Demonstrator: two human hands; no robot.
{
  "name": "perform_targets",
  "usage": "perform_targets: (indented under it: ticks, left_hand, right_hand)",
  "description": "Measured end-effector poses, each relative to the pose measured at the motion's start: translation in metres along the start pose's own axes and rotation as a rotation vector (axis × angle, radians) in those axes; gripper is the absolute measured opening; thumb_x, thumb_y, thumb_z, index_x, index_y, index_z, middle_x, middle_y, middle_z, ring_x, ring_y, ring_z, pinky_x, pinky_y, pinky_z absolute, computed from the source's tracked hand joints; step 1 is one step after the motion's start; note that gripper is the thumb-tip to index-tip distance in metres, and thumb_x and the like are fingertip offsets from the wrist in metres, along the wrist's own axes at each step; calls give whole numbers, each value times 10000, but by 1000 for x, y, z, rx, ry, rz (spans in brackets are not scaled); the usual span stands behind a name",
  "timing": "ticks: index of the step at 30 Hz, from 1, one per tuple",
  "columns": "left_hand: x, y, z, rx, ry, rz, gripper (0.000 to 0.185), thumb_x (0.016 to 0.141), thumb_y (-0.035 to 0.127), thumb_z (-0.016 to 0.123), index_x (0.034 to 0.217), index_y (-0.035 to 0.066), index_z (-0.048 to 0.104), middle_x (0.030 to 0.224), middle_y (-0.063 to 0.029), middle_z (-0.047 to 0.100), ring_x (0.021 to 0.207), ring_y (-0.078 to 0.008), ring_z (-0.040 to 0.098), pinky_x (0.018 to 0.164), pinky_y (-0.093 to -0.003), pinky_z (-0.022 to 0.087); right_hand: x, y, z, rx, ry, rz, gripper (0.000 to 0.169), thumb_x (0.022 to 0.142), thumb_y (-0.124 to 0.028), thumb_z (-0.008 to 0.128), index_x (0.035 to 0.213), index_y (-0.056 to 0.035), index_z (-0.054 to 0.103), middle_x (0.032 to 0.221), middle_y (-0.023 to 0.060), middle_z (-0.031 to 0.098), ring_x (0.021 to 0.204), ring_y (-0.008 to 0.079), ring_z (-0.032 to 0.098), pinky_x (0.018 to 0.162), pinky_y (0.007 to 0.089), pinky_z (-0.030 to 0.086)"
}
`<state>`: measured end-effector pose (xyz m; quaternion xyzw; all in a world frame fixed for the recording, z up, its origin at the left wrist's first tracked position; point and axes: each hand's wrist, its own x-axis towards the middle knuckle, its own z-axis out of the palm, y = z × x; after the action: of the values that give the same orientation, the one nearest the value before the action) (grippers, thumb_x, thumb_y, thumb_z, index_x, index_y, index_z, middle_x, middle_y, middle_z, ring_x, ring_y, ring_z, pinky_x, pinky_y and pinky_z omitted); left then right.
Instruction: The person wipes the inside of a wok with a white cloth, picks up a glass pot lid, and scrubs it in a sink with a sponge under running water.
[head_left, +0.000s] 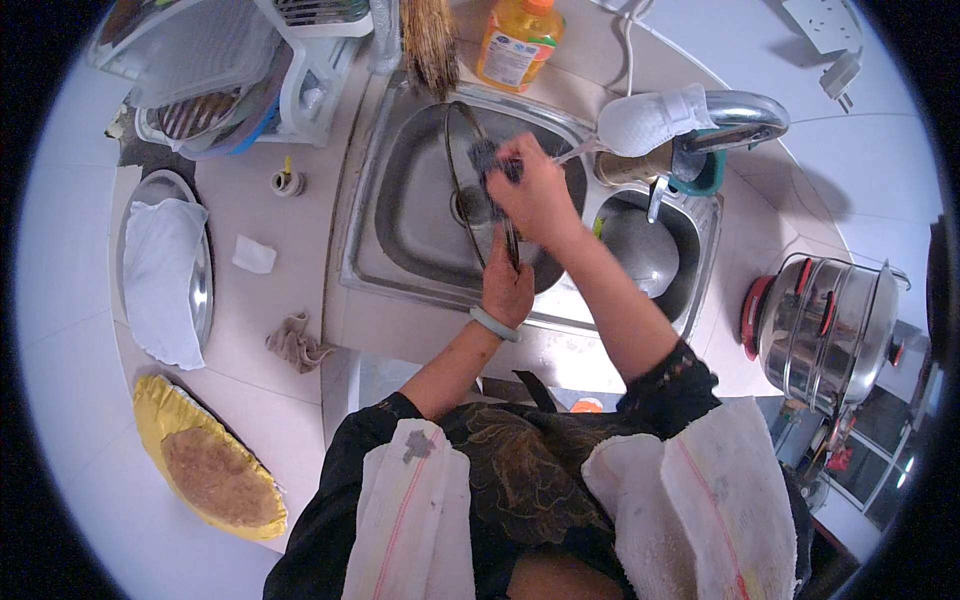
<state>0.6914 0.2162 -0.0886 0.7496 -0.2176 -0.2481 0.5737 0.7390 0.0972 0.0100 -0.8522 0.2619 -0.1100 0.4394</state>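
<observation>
My left hand (510, 289), with a pale bangle on its wrist, grips the lower edge of a thin-rimmed round thing (453, 161), which looks like a clear pot lid. It is tilted nearly on edge over the large basin of a stainless steel sink (412, 202). Blurred by motion, my right hand (531, 191) holds a dark scrubbing pad (484, 156) against it. A thin stream of water (576, 150) falls beside the right hand from a tap (750, 112) whose spout wears a white cover (649, 124).
A metal bowl (637, 244) sits in the small basin. Behind the sink stand an orange soap bottle (517, 49) and a straw brush (429, 45). Left are a dish rack (315, 97), a cloth-covered metal tray (204, 300) and a brown rag (298, 343); right, a steamer pot (832, 330).
</observation>
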Motion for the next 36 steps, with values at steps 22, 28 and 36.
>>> perform_targets:
  ticks: [22,28,36]
  left_hand:
    - [38,21,1,-332,21,5,528,819,89,597,1289,-10,378,1273,-199,502,1174,-303,507,956,-382,408]
    - [23,17,4,-169,-4,72,556,816,34,513,1340,-16,335,1321,-217,452,1209,-330,473,982,-387,387]
    - [17,21,14,-154,-56,63,779,722,-66,431,1449,-12,155,1457,-249,264,1355,-386,277,1119,-382,221]
  right_hand:
    - [-10,9,-9,-76,-112,-111,279,769,-142,627,996,-37,501,916,235,591,889,423,581,768,462,473]
    - [-4,11,-7,-121,17,-203,264,752,-116,625,973,-42,500,923,220,593,878,417,590,762,463,484]
    - [118,31,-11,-301,-188,11,368,732,-212,621,1010,27,598,931,272,625,917,399,607,799,417,476]
